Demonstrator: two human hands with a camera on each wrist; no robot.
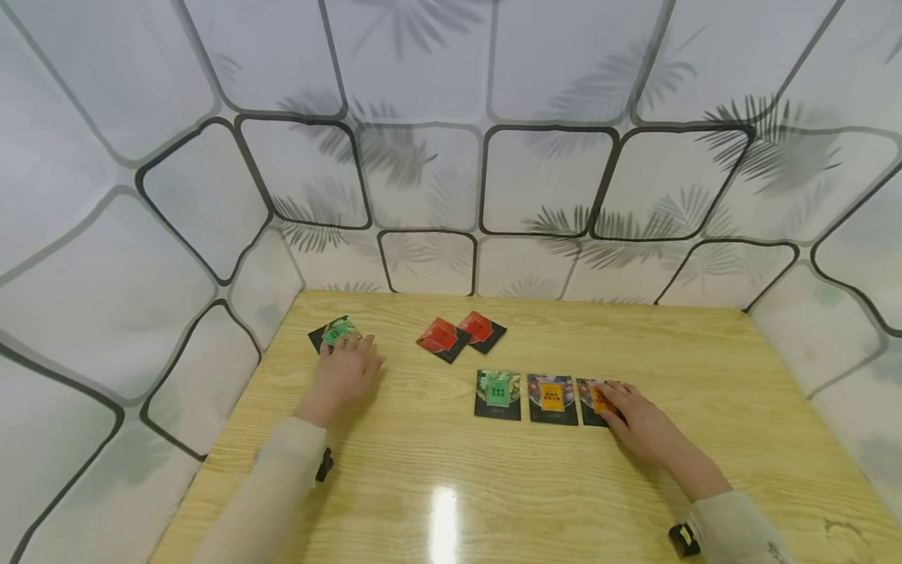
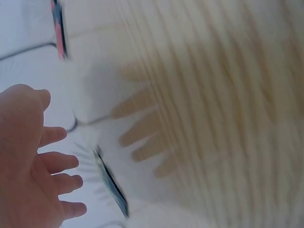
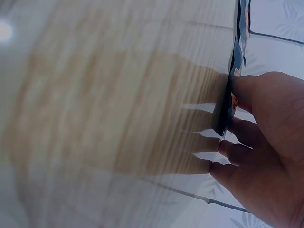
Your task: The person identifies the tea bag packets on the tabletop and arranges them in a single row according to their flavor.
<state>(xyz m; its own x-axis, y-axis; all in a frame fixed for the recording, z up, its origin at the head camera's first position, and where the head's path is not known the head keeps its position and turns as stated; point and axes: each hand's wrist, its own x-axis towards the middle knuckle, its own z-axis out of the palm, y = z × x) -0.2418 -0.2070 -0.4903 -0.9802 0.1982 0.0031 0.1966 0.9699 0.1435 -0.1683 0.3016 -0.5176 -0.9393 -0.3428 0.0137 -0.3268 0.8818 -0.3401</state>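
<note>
My left hand (image 1: 347,371), fingers spread, hovers over the near edge of a green-and-black packet (image 1: 337,330) at the table's far left. In the left wrist view a gap shows between the fingertips and that packet (image 2: 112,184). At the right, my right hand (image 1: 644,425) touches an orange-labelled packet (image 1: 589,401) lying flat, with thumb and index finger on it. The other fingertips (image 3: 216,167) rest at the table surface in the right wrist view. My hand covers this packet's right part.
Left of the right hand's packet, another orange-labelled packet (image 1: 553,399) and a green-labelled packet (image 1: 497,394) lie in the same row. Farther back, two red-and-black packets (image 1: 443,338) (image 1: 482,330) overlap at a slant. Patterned walls (image 1: 535,184) enclose the wooden table (image 1: 535,486).
</note>
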